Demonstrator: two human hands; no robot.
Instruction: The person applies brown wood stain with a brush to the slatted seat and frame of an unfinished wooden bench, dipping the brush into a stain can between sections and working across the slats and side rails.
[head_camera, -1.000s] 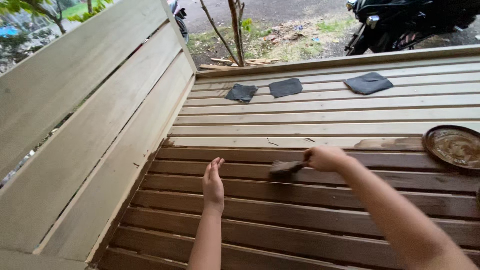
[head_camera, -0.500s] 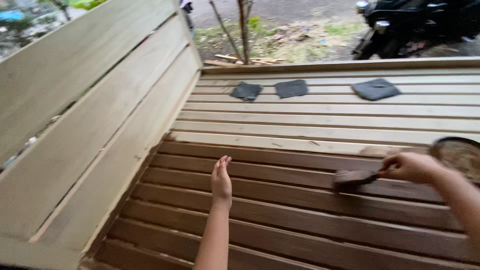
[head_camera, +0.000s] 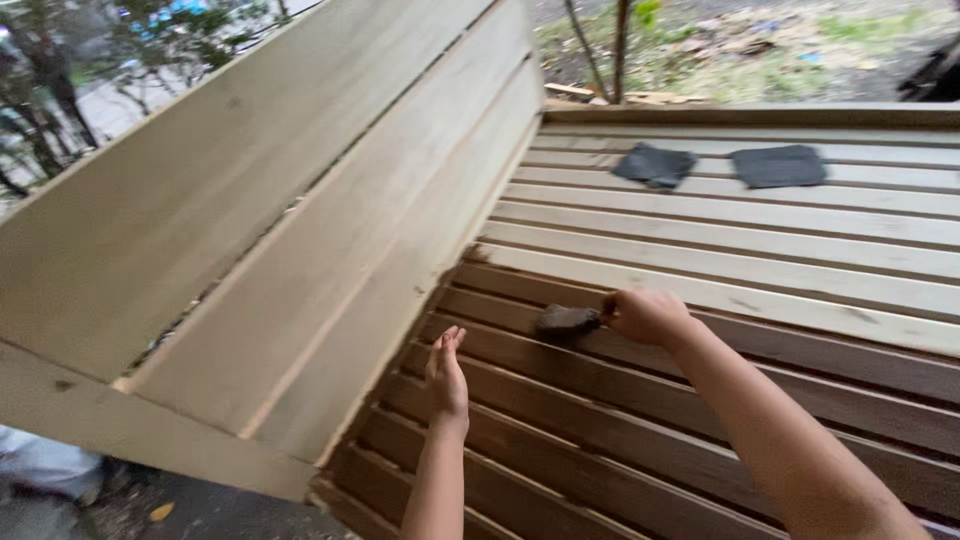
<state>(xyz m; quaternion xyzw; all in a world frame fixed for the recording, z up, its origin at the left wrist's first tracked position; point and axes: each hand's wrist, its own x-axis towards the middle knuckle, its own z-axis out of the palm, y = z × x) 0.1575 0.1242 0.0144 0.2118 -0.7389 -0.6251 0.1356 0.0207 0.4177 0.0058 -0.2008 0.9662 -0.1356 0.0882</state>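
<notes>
My right hand (head_camera: 648, 316) grips a paintbrush (head_camera: 566, 320) whose dark bristles rest on a brown-stained slat of a wooden slatted panel (head_camera: 720, 240). The near slats are stained brown; the far slats are pale bare wood. My left hand (head_camera: 446, 372) is flat on a stained slat, fingers together and pointing away from me, close to the panel's left corner. It holds nothing.
A tall side wall of pale planks (head_camera: 300, 230) rises at the left. Two dark grey sanding sheets (head_camera: 655, 164) (head_camera: 778, 166) lie on the far pale slats. Beyond the panel are bare ground, thin tree stems (head_camera: 620, 45) and litter.
My right hand has drawn the brush leftward along the stained slat, from near the right side toward the left corner. The view has swung left, and the round dish at right is out of sight.
</notes>
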